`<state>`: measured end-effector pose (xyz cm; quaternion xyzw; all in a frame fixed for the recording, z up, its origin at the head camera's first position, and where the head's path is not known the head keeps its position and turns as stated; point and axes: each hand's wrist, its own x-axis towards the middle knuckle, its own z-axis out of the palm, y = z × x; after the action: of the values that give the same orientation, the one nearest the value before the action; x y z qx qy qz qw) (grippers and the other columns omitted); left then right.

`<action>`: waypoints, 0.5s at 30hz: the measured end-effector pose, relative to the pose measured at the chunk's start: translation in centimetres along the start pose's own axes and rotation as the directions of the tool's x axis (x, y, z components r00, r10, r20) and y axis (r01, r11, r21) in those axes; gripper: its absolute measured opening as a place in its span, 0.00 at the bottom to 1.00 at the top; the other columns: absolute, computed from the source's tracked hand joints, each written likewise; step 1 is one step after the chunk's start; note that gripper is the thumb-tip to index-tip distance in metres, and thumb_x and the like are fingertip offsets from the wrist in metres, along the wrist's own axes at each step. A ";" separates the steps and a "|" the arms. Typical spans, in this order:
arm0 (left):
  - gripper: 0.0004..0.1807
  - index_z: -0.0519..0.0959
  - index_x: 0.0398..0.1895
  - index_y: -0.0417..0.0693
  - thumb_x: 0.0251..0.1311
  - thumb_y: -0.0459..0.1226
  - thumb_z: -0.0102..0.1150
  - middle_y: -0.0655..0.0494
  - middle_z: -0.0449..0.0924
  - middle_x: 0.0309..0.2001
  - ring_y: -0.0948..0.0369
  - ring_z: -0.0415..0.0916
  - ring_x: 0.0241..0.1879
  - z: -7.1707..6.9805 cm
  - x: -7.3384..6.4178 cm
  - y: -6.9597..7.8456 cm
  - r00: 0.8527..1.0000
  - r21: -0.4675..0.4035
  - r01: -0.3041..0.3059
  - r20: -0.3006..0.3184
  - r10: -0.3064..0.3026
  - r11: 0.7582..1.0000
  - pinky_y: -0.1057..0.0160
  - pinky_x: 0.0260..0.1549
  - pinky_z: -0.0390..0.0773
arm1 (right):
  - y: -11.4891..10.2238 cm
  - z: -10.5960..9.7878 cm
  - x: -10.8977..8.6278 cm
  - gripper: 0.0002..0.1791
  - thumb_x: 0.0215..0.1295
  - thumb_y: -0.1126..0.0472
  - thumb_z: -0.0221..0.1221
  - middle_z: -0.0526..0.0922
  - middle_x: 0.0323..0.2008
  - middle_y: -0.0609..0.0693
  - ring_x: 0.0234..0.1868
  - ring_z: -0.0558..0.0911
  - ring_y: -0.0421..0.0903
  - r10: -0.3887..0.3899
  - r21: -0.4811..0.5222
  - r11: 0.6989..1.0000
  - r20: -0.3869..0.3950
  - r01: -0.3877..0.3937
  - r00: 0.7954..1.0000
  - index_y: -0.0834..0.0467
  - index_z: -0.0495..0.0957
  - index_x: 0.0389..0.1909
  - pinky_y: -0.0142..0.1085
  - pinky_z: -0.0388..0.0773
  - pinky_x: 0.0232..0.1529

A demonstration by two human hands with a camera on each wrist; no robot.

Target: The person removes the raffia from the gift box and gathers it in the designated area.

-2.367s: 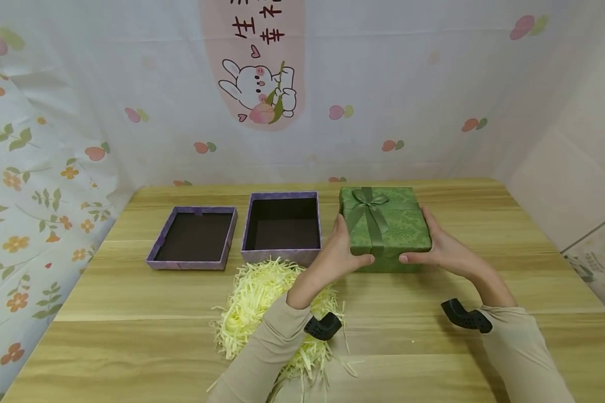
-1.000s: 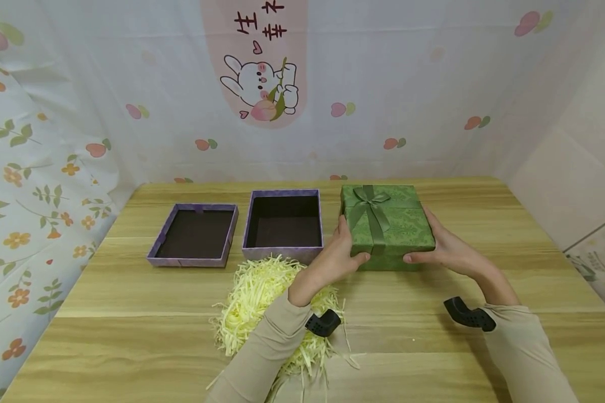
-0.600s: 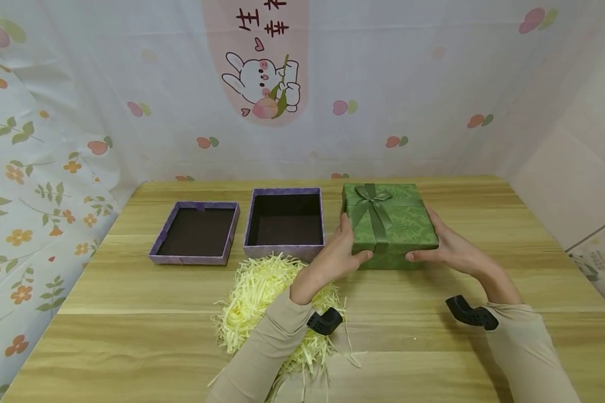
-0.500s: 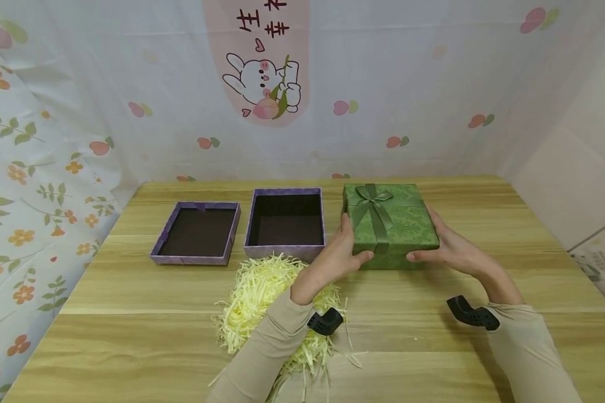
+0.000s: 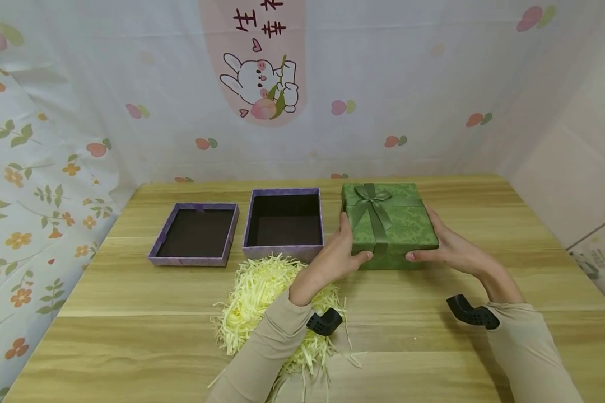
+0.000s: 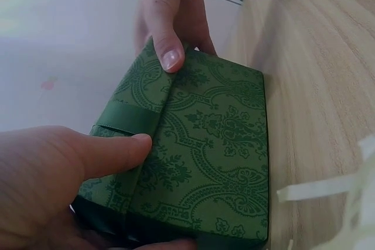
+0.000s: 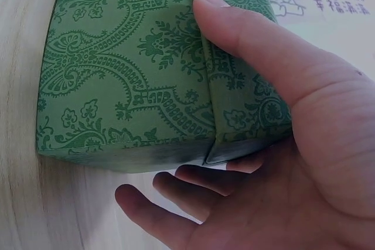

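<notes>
A green patterned gift box (image 5: pixel 408 224) with a green ribbon bow (image 5: pixel 372 202) stands at the back right of the table, its lid on. My left hand (image 5: pixel 331 254) holds its left side, thumb on the front face at the lid's lower edge. From the other side my right hand (image 5: pixel 454 249) grips the right front corner. In the right wrist view that thumb presses on the lid of the box (image 7: pixel 117 68) while the other fingers spread along its side. The left wrist view shows both thumbs on the lid band of the box (image 6: pixel 199 156).
Left of the gift box stands an uncovered purple box (image 5: pixel 282 253) with a dark interior. Farther left lies its shallow purple lid (image 5: pixel 187 261), inside up. Pale yellow shredded paper (image 5: pixel 254 296) is heaped in front, partly under my left forearm. A printed curtain (image 5: pixel 383 73) hangs behind the table.
Compared with 2.4 seconds ago, the gift box and my right hand sit very slightly farther right. Both hands keep the same hold, and the whole head view has shifted a little.
</notes>
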<state>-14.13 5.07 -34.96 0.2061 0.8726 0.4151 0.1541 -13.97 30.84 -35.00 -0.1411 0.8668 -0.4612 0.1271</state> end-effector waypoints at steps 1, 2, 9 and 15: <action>0.53 0.26 0.70 0.37 0.62 0.42 0.58 0.32 0.75 0.44 0.65 0.51 0.06 0.0 0.0 0.0 1.000 0.000 -0.001 -0.001 0.001 1.000 0.66 0.09 0.59 | 0.0 0.0 0.0 0.63 0.54 0.59 0.68 0.30 0.72 0.55 0.70 0.37 0.58 0.000 0.001 1.000 0.003 0.000 1.000 0.39 0.25 0.71 0.66 0.44 0.59; 0.54 0.26 0.70 0.37 0.62 0.42 0.58 0.33 0.75 0.44 0.65 0.51 0.06 0.0 0.0 0.0 1.000 0.000 -0.004 -0.005 0.004 1.000 0.67 0.10 0.60 | 0.0 0.0 0.0 0.63 0.54 0.58 0.68 0.30 0.72 0.55 0.70 0.37 0.58 -0.001 -0.001 1.000 0.005 0.001 1.000 0.38 0.25 0.71 0.66 0.43 0.59; 0.54 0.25 0.70 0.37 0.62 0.42 0.58 0.53 0.67 0.11 0.64 0.51 0.05 0.0 -0.1 0.0 1.000 -0.012 -0.017 -0.003 0.017 1.000 0.67 0.08 0.58 | 0.1 -0.2 -0.1 0.63 0.54 0.58 0.68 0.30 0.72 0.56 0.70 0.37 0.59 -0.011 0.003 1.000 0.012 0.011 1.000 0.37 0.24 0.71 0.66 0.43 0.58; 0.54 0.24 0.70 0.38 0.63 0.43 0.57 0.53 0.66 0.11 0.63 0.52 0.05 -0.1 -0.1 0.2 1.000 -0.018 -0.014 -0.005 0.013 1.000 0.67 0.09 0.60 | -0.1 -0.3 -0.1 0.63 0.53 0.58 0.68 0.32 0.72 0.57 0.70 0.37 0.59 -0.004 -0.005 1.000 -0.001 0.004 1.000 0.38 0.25 0.71 0.66 0.43 0.59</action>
<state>-14.00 5.04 -34.78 0.2098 0.8678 0.4243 0.1512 -13.98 31.05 -34.73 -0.1428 0.8676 -0.4595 0.1257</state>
